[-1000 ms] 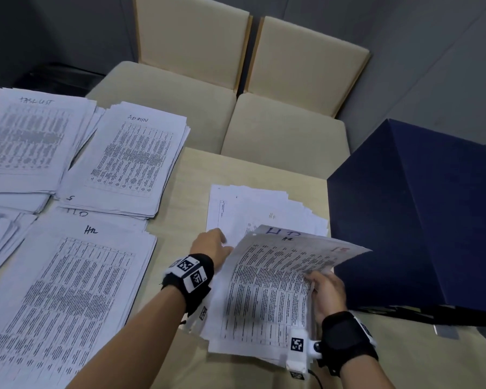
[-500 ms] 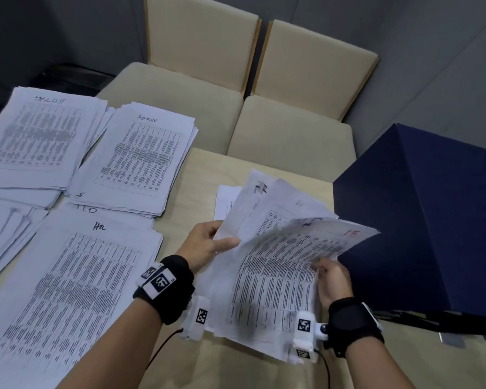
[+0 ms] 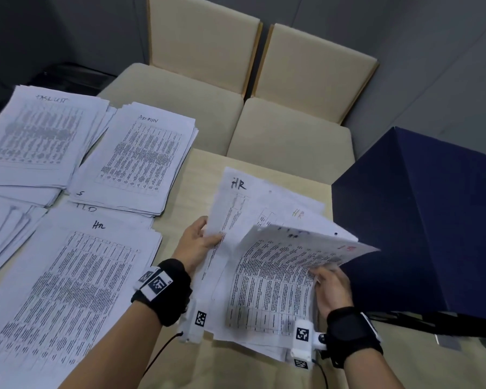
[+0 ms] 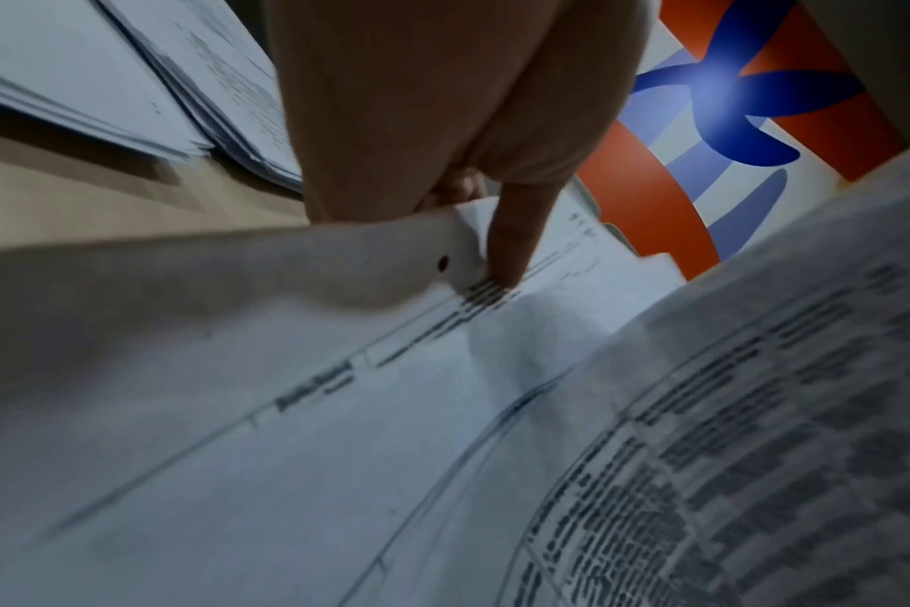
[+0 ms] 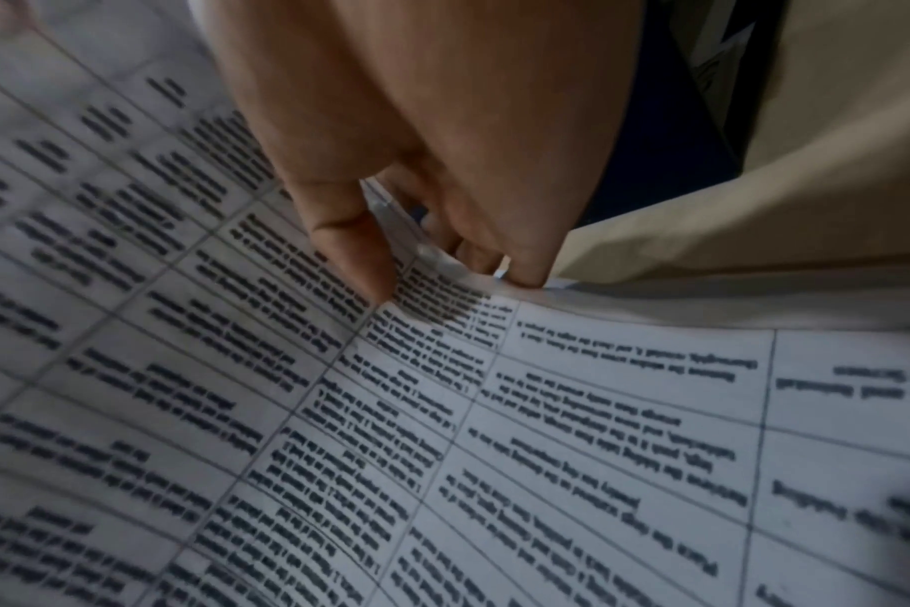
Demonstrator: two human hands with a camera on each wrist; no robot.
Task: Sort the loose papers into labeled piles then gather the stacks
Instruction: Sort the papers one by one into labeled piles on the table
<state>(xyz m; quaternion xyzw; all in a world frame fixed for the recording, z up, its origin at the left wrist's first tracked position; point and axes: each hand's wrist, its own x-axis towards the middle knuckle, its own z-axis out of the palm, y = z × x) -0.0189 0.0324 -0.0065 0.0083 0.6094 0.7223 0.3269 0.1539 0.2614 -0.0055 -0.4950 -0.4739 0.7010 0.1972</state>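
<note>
A loose bundle of printed sheets (image 3: 267,279) is lifted off the table between both hands. My left hand (image 3: 201,242) pinches the left edge of a sheet marked HR (image 3: 237,192), thumb on top; the left wrist view shows the thumb (image 4: 510,246) pressing that paper (image 4: 339,410). My right hand (image 3: 330,284) grips the right edge of the upper sheets, which bend upward; in the right wrist view its thumb (image 5: 349,250) and fingers clamp the printed page (image 5: 494,431). Sorted piles lie to the left: an HR pile (image 3: 76,279), an ADMIN pile (image 3: 141,155) and a far-left pile (image 3: 37,133).
A dark blue box (image 3: 421,226) stands close on the right of the bundle. Two beige chairs (image 3: 289,136) sit behind the tan table (image 3: 197,175). More fanned papers (image 3: 6,228) lie at the left edge.
The left hand has lifted the lower sheets up off the table and taken hold of an HR-marked one. The right hand keeps its grip on the upper sheets.
</note>
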